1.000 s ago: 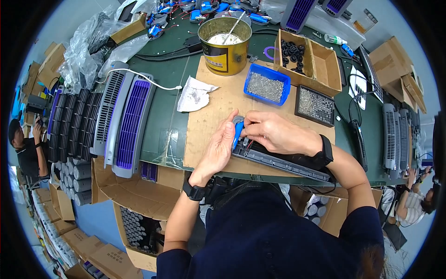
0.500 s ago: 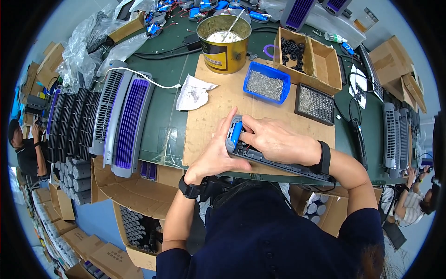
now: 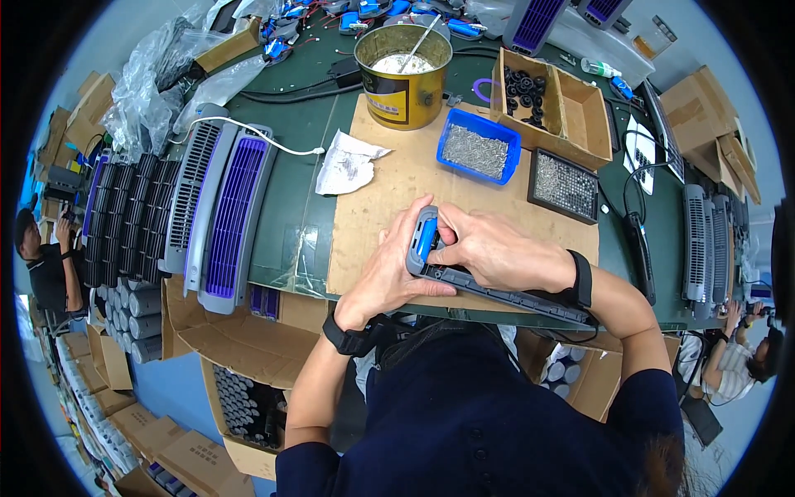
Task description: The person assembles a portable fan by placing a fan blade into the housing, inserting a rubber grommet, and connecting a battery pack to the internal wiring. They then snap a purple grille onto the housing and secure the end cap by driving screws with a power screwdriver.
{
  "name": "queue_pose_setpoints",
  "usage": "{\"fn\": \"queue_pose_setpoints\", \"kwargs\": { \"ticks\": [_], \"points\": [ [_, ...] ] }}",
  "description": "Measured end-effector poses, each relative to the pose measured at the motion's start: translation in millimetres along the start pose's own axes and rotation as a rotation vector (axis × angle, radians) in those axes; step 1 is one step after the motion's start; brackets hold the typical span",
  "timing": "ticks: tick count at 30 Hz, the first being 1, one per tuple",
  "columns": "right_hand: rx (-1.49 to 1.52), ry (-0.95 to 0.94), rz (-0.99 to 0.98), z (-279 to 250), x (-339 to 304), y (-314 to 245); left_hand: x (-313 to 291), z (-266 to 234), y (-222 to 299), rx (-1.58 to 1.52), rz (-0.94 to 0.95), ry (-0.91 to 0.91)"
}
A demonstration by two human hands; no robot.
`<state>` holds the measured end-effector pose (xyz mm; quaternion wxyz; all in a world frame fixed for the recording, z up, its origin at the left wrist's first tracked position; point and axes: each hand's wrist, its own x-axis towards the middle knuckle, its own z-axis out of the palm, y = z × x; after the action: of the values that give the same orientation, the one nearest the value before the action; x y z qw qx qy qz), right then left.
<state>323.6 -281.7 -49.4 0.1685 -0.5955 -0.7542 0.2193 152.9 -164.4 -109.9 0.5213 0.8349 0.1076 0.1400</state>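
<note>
Grasping the rounded end of a long grey case (image 3: pixel 530 301) in the left hand (image 3: pixel 383 269) — over the near part of a cardboard sheet (image 3: pixel 364 219) on the table (image 3: pixel 286 261). Bending the right hand (image 3: pixel 509 248) over that end, close beside a blue cylinder (image 3: pixel 426 238) inside — cannot tell whether pinching anything. Working near a blue tray (image 3: pixel 465 167).

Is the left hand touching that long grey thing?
Touching. The head view shows the left hand cupped around one end of the long grey housing.
</note>
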Motion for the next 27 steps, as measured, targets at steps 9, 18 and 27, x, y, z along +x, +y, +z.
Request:
{"fn": "queue_pose_setpoints", "kwargs": {
  "ticks": [9,18,27],
  "points": [
    [0.031,-0.056,-0.002,-2,0,-1,-1,1,-1,0.055,0.018,0.003],
    [-0.102,0.005,0.047,5,0,-14,-1,2,-12,-0.079,0.02,0.022],
    [-0.288,0.018,-0.014,8,0,-13,-1,0,-8,-0.081,-0.023,-0.012]
  ]
}}
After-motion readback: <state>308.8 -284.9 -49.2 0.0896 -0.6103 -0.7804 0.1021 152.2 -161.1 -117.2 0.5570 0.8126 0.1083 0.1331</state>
